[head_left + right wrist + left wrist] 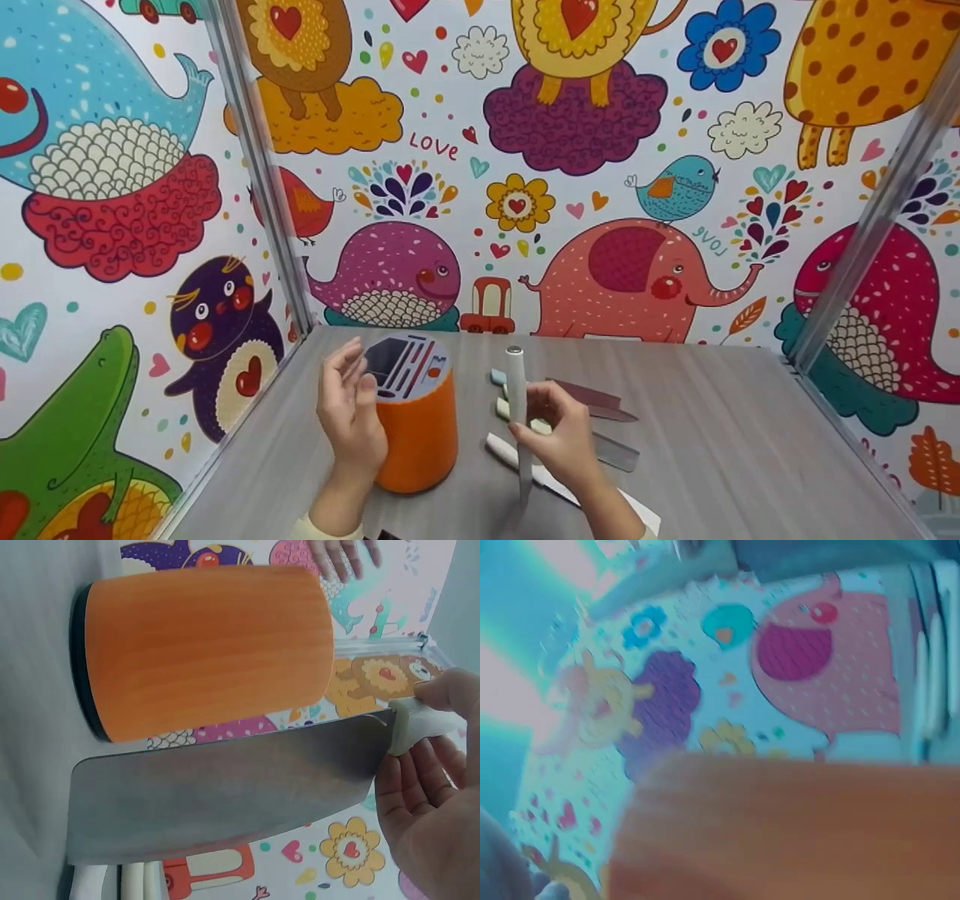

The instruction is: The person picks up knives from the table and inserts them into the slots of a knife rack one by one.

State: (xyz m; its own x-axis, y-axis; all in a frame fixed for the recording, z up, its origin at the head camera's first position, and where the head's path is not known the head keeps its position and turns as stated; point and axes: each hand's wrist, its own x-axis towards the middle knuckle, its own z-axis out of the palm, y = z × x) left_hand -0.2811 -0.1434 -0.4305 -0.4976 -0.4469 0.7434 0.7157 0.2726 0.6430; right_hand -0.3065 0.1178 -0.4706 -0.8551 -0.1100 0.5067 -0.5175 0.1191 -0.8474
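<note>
My right hand [559, 427] grips a cleaver [225, 795] by its pale handle [514, 382], which points up, the broad steel blade hanging down edge-on in the head view. To its left stands an orange cylindrical knife block [420, 435], upright, with a slotted grey top [405, 367]. My left hand [351, 420] is raised at the block's left side, its fingers [345, 556] loosely extended and holding nothing. In the right wrist view the blade hangs alongside the block with its end low near the tabletop.
Several knives with pale handles lie right of the block, partly behind my right hand, among them a white-bladed knife [559, 484] and a dark reddish blade [589, 394]. The grey wood-look table [720, 442] is enclosed by cartoon-printed walls [600, 195] with metal corner posts [262, 172].
</note>
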